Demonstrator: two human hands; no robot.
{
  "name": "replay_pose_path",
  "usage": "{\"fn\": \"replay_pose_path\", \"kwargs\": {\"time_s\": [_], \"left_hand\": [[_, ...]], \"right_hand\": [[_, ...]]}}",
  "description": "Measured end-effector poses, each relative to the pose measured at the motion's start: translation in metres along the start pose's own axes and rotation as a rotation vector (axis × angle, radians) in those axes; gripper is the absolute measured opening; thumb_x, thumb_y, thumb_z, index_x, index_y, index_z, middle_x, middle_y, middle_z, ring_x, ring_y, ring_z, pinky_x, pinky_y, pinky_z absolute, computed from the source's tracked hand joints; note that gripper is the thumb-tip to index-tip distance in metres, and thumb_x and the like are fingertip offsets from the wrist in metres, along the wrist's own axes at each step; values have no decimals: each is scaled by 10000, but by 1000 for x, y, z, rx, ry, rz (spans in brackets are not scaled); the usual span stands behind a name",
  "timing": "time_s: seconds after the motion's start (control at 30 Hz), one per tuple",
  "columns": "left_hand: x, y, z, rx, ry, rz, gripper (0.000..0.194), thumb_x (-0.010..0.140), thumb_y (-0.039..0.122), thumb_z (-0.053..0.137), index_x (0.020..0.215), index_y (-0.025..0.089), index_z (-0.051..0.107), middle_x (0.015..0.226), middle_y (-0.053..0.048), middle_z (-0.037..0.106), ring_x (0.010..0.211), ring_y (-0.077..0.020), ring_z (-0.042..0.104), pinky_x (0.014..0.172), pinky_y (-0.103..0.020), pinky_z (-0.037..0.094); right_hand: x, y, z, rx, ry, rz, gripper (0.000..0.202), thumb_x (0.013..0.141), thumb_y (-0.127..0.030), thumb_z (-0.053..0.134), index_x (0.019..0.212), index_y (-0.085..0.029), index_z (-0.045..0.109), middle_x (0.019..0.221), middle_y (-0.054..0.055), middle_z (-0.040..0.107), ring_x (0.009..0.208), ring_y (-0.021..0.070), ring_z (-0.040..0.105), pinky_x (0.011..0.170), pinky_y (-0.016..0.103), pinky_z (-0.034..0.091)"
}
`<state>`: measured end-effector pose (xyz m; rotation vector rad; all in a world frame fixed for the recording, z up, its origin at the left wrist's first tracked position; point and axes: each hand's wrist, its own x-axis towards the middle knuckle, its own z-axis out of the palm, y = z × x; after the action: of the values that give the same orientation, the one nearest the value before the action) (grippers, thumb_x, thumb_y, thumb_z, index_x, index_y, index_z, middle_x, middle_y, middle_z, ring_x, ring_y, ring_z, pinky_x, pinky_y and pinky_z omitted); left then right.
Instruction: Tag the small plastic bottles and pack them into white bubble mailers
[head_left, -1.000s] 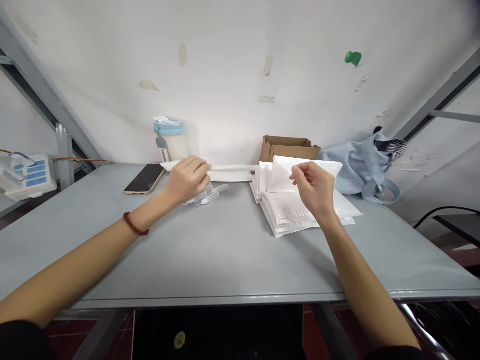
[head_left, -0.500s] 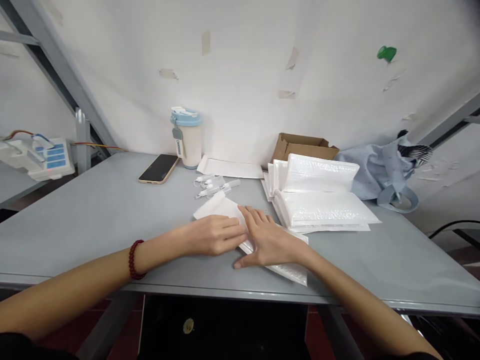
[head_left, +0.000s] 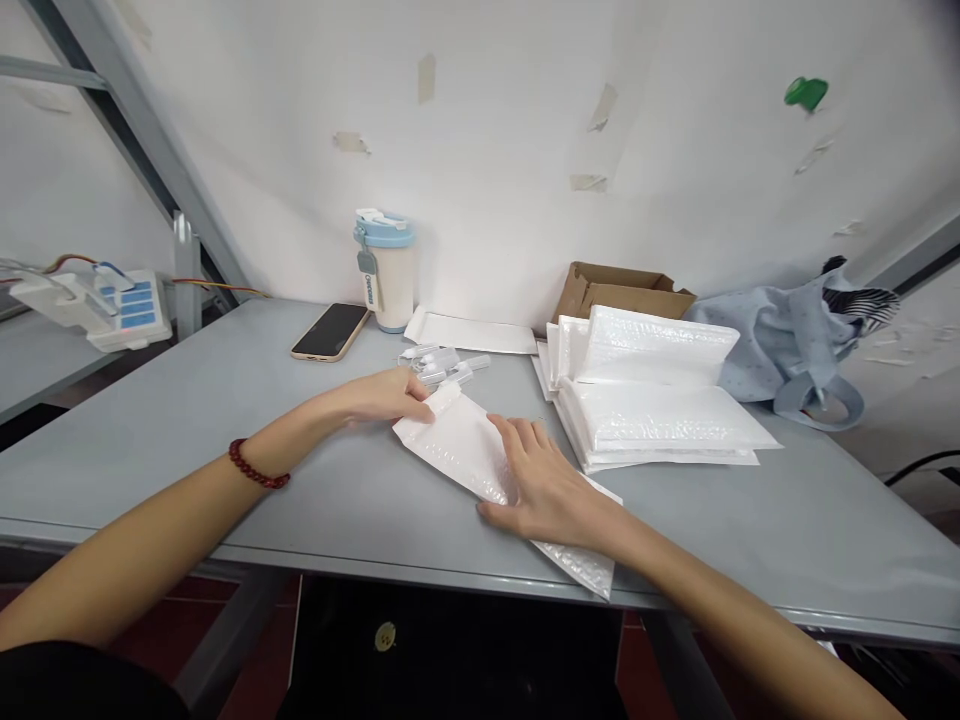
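A white bubble mailer [head_left: 465, 445] lies slantwise on the grey table, its lower right corner at the front edge. My left hand [head_left: 390, 397] pinches the mailer's far left end, by the flap, between thumb and fingers. Spread across the mailer's middle, my right hand [head_left: 551, 490] lies with fingers apart and presses it down. Just beyond the flap end sit several small clear plastic pieces with white caps [head_left: 442, 365]; their exact kind is hard to make out. To the right rests a stack of white bubble mailers [head_left: 667, 415], the upper ones partly folded up.
Along the wall stand a cream tumbler with a blue lid [head_left: 394, 275], a phone [head_left: 331, 331], a flat white mailer [head_left: 480, 334] and an open cardboard box [head_left: 626, 290]. A light blue cloth bag [head_left: 780, 340] lies at the right. A white power strip [head_left: 131, 310] is at the left.
My left hand has moved from the mailer's middle, beside my right hand, up and left to its flap end. My right hand stays on the mailer. The view has shifted slightly.
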<state>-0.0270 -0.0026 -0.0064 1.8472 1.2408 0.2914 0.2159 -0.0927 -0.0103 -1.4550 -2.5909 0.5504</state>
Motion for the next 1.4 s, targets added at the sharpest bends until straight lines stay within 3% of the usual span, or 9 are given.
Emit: {"fn": "replay_pose_path", "kwargs": {"time_s": [0.1,0.23,0.47,0.7,0.9,1.03,1.1,1.3,1.4], "left_hand": [[2,-1,6,-378,-241,-58,67,660,210,630,694,168,670,701,-50,692,620,-183,642,545,-271,491],[2,1,12,-556,-333,147,180,664,137,589,810,158,692,774,-92,728,692,-210,691,589,-294,551],[-3,16,35,-489,-237,31,232,615,122,662,844,147,683,838,-79,733,703,-195,692,521,-234,526],[2,17,50,-312,-208,-79,49,637,134,586,613,146,627,511,-21,622,428,-137,592,370,-193,398],[3,15,29,-190,-11,-31,171,740,302,630,657,156,595,548,-11,626,440,-126,579,416,-224,434],[4,1,0,116,380,23,227,783,370,628,693,163,619,585,-9,632,481,-120,545,476,-246,409],[4,-8,-11,281,479,71,235,792,380,627,701,165,647,659,-16,661,594,-138,574,540,-248,409],[7,-21,-24,346,258,48,243,760,415,659,717,178,686,688,-16,674,627,-138,569,527,-230,385],[1,-18,-32,298,255,51,242,764,402,652,707,170,691,685,-21,669,602,-125,557,501,-219,366]], "right_hand": [[-2,-3,0,41,12,-15,899,732,-393,637,1461,-91,205,1293,194,418,1172,331,397,988,509,384],[-4,-6,-1,78,54,-11,917,724,-386,637,1459,-84,179,1252,190,436,1140,330,427,967,503,399],[3,-8,3,67,116,31,901,702,-391,641,1440,-94,219,1225,191,472,1121,341,463,947,499,411],[6,0,6,44,146,59,788,756,-303,542,1441,-92,212,1220,188,558,1010,310,582,781,401,465],[5,7,0,15,198,83,692,797,-312,510,1413,-111,267,1077,138,639,879,280,617,639,331,424],[4,10,-3,16,220,93,695,794,-310,512,1412,-105,270,1078,140,638,877,279,614,653,339,434],[4,12,-3,27,231,99,694,787,-311,522,1406,-111,282,1096,143,634,904,287,613,677,348,444],[5,14,-4,53,205,122,713,781,-312,531,1411,-92,279,1152,168,620,988,316,601,714,366,453],[5,14,-5,61,181,140,722,789,-321,531,1417,-76,272,1139,179,627,952,314,610,707,371,452]]}}
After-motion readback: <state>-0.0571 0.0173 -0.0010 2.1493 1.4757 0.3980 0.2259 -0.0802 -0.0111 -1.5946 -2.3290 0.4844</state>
